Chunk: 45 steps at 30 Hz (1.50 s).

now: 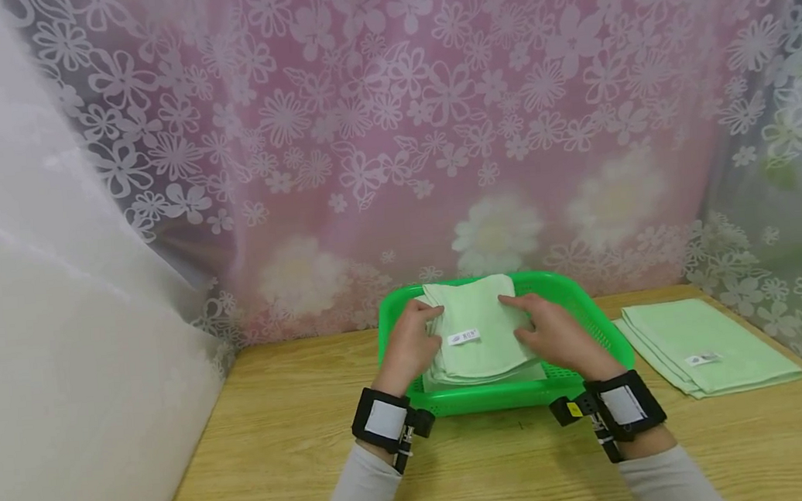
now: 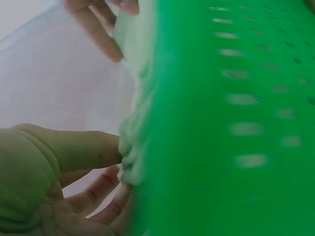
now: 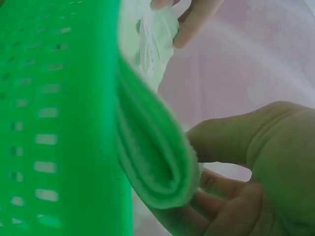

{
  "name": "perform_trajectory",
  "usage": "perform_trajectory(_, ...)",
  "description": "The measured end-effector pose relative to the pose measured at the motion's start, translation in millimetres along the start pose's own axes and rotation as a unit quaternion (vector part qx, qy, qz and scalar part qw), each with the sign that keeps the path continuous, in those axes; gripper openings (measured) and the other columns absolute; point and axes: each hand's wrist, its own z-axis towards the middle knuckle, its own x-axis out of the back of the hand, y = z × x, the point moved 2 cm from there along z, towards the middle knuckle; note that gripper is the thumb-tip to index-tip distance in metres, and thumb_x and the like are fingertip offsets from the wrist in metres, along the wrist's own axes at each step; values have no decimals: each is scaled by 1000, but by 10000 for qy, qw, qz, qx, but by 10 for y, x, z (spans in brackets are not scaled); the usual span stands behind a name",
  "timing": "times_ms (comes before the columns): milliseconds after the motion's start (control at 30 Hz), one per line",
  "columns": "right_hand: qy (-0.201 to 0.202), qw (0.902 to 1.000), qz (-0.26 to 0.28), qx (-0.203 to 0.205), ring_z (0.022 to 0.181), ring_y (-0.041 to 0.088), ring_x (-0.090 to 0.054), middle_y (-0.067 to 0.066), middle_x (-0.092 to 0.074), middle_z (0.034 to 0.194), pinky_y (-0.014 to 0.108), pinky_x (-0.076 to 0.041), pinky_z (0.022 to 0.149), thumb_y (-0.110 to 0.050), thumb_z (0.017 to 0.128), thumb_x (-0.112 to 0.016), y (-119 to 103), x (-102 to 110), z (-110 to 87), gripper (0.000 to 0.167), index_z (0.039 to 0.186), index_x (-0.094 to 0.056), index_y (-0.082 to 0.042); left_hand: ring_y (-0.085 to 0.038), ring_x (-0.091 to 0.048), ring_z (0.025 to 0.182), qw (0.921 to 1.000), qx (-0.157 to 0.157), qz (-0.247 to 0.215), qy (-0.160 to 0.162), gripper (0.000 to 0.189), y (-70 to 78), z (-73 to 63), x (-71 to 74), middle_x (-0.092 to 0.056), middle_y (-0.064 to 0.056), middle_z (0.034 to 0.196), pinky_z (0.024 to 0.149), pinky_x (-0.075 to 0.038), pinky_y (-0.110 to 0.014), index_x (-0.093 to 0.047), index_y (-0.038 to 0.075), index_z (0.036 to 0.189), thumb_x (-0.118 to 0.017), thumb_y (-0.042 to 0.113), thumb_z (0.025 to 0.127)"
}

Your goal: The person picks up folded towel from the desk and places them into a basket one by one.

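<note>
Counter [image 1: 282, 445] bears basket [image 1: 491, 400]; my left hand [image 1: 410, 344] and right hand [image 1: 558, 334] pinch cloth [image 1: 480, 311]; uneven pull could unfold it.

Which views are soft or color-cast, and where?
Head: green plastic basket and folded pale-green towel fairly crisp, shadows soft; left wrist: basket's near edge blurred, left hand partly green-tinged; right wrist: basket's near edge blurred too, green cast on the towel's fold and right hand.

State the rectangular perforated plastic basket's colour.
The plastic basket is bright green, best seen in the head view.
</note>
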Motion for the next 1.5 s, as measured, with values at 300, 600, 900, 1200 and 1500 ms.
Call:
perform_trajectory(300, -324, 9993, 156, -108, 56, 13, -35, 34, -44, 143, 28, -38, 56, 11, 90, -56, 124, -168, 23, 62, 150, -42, 2, -21, -46, 71, 9997, -62, 213, 129, 55, -138, 0, -184, -54, -19, 127, 51, -27, -22, -60, -4, 135, -54, -22, 83)
perform_trajectory(600, -359, 9991, -143, -186, 108, 37, -58, 33, -46, 143, 39, -46, 76, 7, 90, -64, 158, -231, 42, 62, 149, -44, 1, -32, -61, 99, 9978, -104, 633, 156, 55, -179, -1, -256, -57, -19, 126, 55, -31, -23, -60, -6, 133, -56, -24, 81)
perform_trajectory(900, -488, 9985, -112, -223, 124, 45, -51, 33, -43, 146, 41, -46, 78, 6, 92, -63, 164, -248, 37, 63, 150, -41, 1, -27, -59, 86, 9973, 19, 675, -293, 59, -171, -24, -247, -53, -21, 134, 52, -28, -24, -54, -7, 139, -54, -23, 82)
perform_trajectory(1200, -870, 9960, 86, -184, 61, 17, -48, 37, -42, 143, 31, -42, 61, 6, 93, -61, 199, -181, -2, 61, 149, -37, 10, -38, -51, 129, 9942, 100, 909, -561, 58, -190, -32, -212, -49, -23, 141, 66, -39, -31, -54, -8, 139, -55, -21, 82)
perform_trajectory(1500, -961, 9944, 212, -390, 60, 14, -49, 38, -41, 144, 27, -39, 54, 7, 92, -60, 240, -166, -33, 58, 146, -40, 12, -38, -50, 130, 9928, 206, 1010, -607, 53, -203, -30, -220, -49, -23, 141, 77, -46, -35, -58, -9, 134, -59, -18, 82)
